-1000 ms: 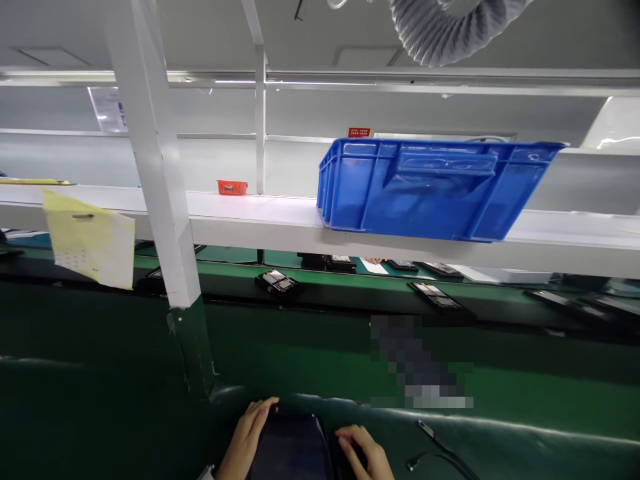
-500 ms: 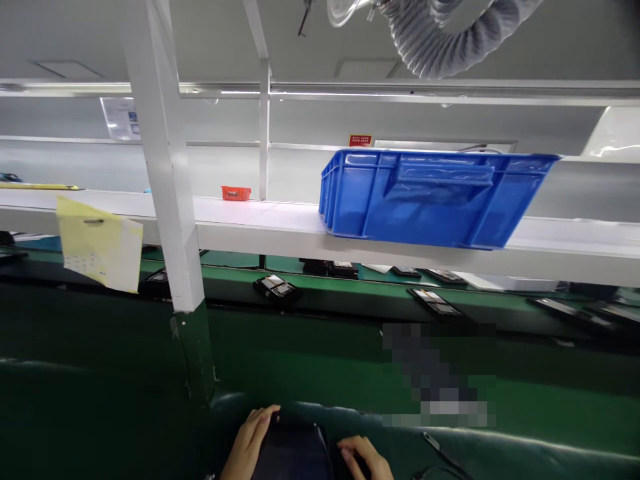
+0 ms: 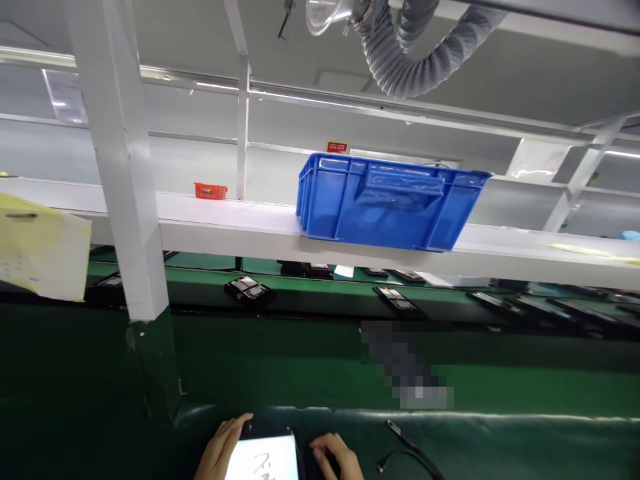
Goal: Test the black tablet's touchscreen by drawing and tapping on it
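At the bottom edge of the head view a flat dark device (image 3: 267,457) lies on the green mat, its screen lit white with dark marks. My left hand (image 3: 220,450) rests along its left edge with fingers curled against the top corner. My right hand (image 3: 335,457) lies at its right side, fingers bent over the dark frame. Only the fingers and knuckles of both hands show; the wrists are cut off by the frame.
A white post (image 3: 123,193) rises just left of my hands. Overhead, a white shelf (image 3: 250,230) carries a blue crate (image 3: 383,200) and a small orange box (image 3: 211,191). Several dark devices (image 3: 249,291) lie on the green conveyor behind. A black cable (image 3: 405,453) lies right of my hands. A yellow paper (image 3: 40,247) hangs at left.
The device's screen, dark before, now shows white. The view has swung right and slightly up. Both hands stay at the device's sides.
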The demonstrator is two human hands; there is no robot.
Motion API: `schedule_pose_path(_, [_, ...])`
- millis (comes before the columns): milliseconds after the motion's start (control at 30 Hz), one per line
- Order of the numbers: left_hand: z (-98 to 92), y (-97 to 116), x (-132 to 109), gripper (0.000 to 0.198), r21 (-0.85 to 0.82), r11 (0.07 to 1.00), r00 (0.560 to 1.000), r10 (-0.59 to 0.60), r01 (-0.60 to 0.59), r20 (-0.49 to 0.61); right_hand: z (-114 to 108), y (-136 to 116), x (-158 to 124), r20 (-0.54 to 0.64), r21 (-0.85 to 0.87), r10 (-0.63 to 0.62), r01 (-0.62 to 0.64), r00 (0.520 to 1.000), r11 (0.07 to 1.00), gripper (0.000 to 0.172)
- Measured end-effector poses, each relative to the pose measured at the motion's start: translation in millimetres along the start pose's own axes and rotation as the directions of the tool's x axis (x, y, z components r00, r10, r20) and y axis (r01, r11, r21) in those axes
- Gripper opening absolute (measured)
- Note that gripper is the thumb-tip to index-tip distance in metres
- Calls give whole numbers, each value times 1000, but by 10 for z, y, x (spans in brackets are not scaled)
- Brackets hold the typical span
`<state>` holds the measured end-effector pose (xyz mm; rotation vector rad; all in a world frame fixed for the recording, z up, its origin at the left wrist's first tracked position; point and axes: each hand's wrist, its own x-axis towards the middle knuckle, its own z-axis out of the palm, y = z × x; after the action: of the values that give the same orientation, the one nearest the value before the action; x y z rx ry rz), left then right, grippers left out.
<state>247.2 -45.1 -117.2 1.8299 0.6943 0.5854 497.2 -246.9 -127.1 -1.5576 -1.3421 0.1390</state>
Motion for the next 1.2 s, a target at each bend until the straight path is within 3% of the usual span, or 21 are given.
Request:
schedule_pose_path(400, [4,-194,70,65,-75,996,999,52,-51,5,-25,149,-19,70,-7,-14,15,997,1000,63])
schedule_pose_path(700, [5,-224,79,54,-54,996,998,66,-65,10,-37,110,-5,71,-5,-3,4,997,1000,65])
schedule_pose_path(1200, [-4,-237,88,55,-65,994,996,92,-92,8,-33,85,-16,65,-9,3,-2,998,1000,67])
